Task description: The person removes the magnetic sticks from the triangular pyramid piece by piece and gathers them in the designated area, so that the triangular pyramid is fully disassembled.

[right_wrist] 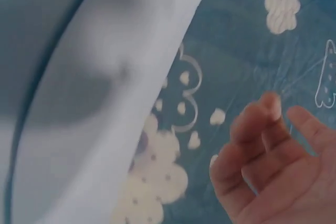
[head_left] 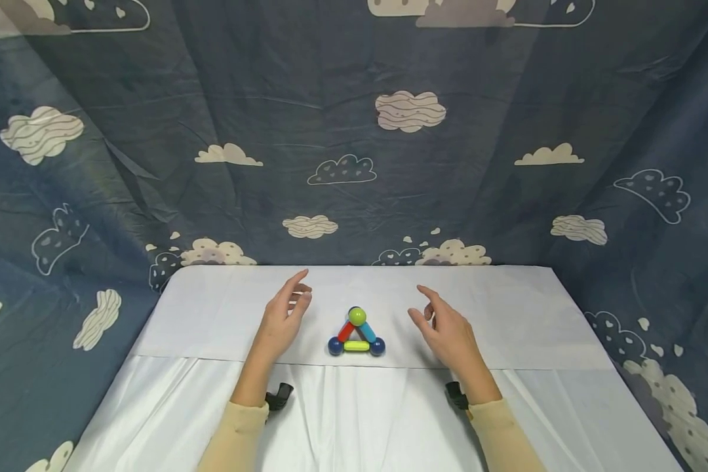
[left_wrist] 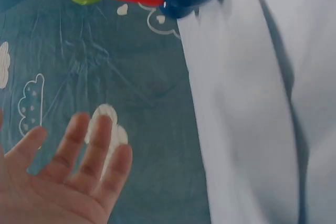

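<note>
While both hands are held up over the white table (head_left: pixel 212 314), neither touches the toy (head_left: pixel 356 346), a triangle of balls and rods that rests on the table just below the middle of the frame in the head view. Its green ball (head_left: pixel 356 316) sits at the top, partly covering a dark blue ball behind it; one blue ball (head_left: pixel 335 346) is at the lower left and another (head_left: pixel 377 346) at the lower right. A red rod (head_left: pixel 345 331) forms the left side, a light blue rod (head_left: pixel 368 332) the right side, and a yellow-green rod (head_left: pixel 356 345) the bottom.

The left hand (head_left: pixel 280 321), left of the toy, holds nothing; the left wrist view shows its fingers spread apart, with part of the toy along the upper edge. The right hand (head_left: pixel 451 331), to the right of the toy, also holds nothing, its fingers loosely bent and its thumb apart from them. Only a bit of green shows at the upper right corner of the right wrist view.

Pale yellow sleeves (head_left: pixel 236 432) enter from the lower edge of the head view, and a black device (head_left: pixel 280 396) sits at each wrist. Behind the table, a dark blue curtain (head_left: pixel 271 78) with pale clouds fills the upper frame and both sides.
</note>
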Demonstrator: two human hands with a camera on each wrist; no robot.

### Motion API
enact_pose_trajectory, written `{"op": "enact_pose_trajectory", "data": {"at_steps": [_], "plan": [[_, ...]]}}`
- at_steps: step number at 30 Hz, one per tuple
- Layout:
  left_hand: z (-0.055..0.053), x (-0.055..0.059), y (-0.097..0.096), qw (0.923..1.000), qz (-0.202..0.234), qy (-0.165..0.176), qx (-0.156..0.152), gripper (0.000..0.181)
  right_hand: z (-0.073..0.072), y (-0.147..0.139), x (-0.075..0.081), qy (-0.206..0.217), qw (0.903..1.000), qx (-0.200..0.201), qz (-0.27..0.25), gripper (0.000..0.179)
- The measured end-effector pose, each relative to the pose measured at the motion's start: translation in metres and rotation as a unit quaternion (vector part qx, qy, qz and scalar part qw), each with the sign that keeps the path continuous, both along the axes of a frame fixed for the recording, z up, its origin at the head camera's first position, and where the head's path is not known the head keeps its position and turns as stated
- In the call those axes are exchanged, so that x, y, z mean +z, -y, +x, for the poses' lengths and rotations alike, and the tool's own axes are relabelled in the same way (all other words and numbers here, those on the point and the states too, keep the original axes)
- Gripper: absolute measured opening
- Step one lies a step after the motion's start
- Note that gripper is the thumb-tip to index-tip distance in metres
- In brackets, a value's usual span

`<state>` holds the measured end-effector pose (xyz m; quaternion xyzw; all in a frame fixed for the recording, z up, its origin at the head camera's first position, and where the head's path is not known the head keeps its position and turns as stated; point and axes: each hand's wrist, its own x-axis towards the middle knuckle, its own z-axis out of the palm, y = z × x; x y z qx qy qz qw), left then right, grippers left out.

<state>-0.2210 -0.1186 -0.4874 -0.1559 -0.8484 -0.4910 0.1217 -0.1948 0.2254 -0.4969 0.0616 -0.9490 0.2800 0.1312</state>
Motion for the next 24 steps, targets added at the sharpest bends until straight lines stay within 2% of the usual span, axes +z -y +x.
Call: {"op": "enact_pose_trajectory", "data": {"at_steps": [2, 3, 5, 7, 10, 11, 14, 16, 19, 20, 24], "plan": [[-0.002, -0.004, -0.006, 0.9997, 0.013, 0.013, -0.015, 0.047, 0.001, 0.005, 0.0, 0.032, 0.9975, 0.013, -0.061, 0.06], [-0.003, -0.007, -0.009, 0.9994, 0.021, 0.019, -0.022, 0.047, 0.002, 0.007, 0.001, 0.053, 0.9933, 0.019, -0.101, 0.06], [-0.005, -0.011, -0.016, 0.9982, 0.036, 0.034, -0.033, 0.046, 0.002, 0.013, 0.0, 0.103, 0.9767, 0.028, -0.186, 0.06], [-0.006, -0.016, -0.022, 0.9969, 0.05, 0.046, -0.04, 0.046, 0.002, 0.018, -0.001, 0.153, 0.9488, 0.036, -0.274, 0.059], [-0.007, -0.024, -0.031, 0.9946, 0.065, 0.066, -0.047, 0.044, 0.001, 0.026, -0.006, 0.212, 0.8998, 0.052, -0.378, 0.058], [-0.008, -0.027, -0.034, 0.994, 0.065, 0.073, -0.049, 0.044, 0.002, 0.028, -0.008, 0.227, 0.8842, 0.062, -0.404, 0.059], [-0.008, -0.035, -0.04, 0.9919, 0.062, 0.095, -0.059, 0.044, 0.003, 0.035, -0.014, 0.259, 0.8463, 0.098, -0.455, 0.062], [-0.007, -0.039, -0.044, 0.9899, 0.058, 0.11, -0.068, 0.044, 0.004, 0.041, -0.019, 0.274, 0.8266, 0.124, -0.476, 0.065], [-0.006, -0.044, -0.049, 0.9867, 0.052, 0.131, -0.081, 0.046, 0.006, 0.048, -0.025, 0.29, 0.8045, 0.149, -0.496, 0.066], [-0.005, -0.044, -0.05, 0.9854, 0.051, 0.137, -0.088, 0.046, 0.006, 0.05, -0.027, 0.294, 0.8004, 0.155, -0.499, 0.066], [-0.003, -0.046, -0.055, 0.9811, 0.049, 0.149, -0.113, 0.051, 0.01, 0.057, -0.031, 0.307, 0.7941, 0.161, -0.499, 0.061]]}}
